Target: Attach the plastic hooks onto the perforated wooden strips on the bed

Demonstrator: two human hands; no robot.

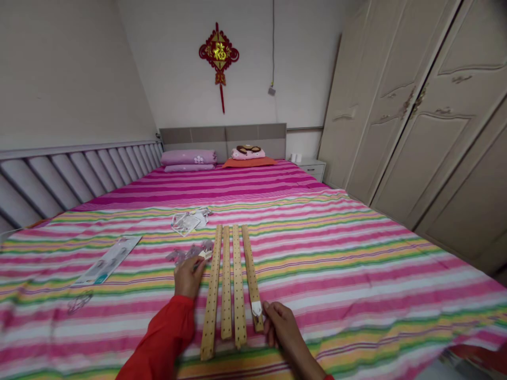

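Four long wooden strips, dotted with rows of small holes, lie side by side on the bed; the leftmost strip (212, 295) is beside my left hand (188, 277). The fingers of that hand are closed, and a small white piece (205, 254) shows at their tips. Just beyond lies a heap of greyish translucent pieces (184, 255), partly covered by the hand. On the near end of the rightmost strip (249, 264) sits a white hook (256, 308). My right hand (282, 323) is next to it with curled fingers; whether they hold anything is hidden.
A pile of clear and white packets (192, 220) lies beyond the strips. To the left are a long clear package (109, 261) and a thin clear item (80, 301). Striped cloth (356, 274) covers the bed. Folded bedding (189, 158) rests by the headboard; wardrobes (428, 126) stand right.
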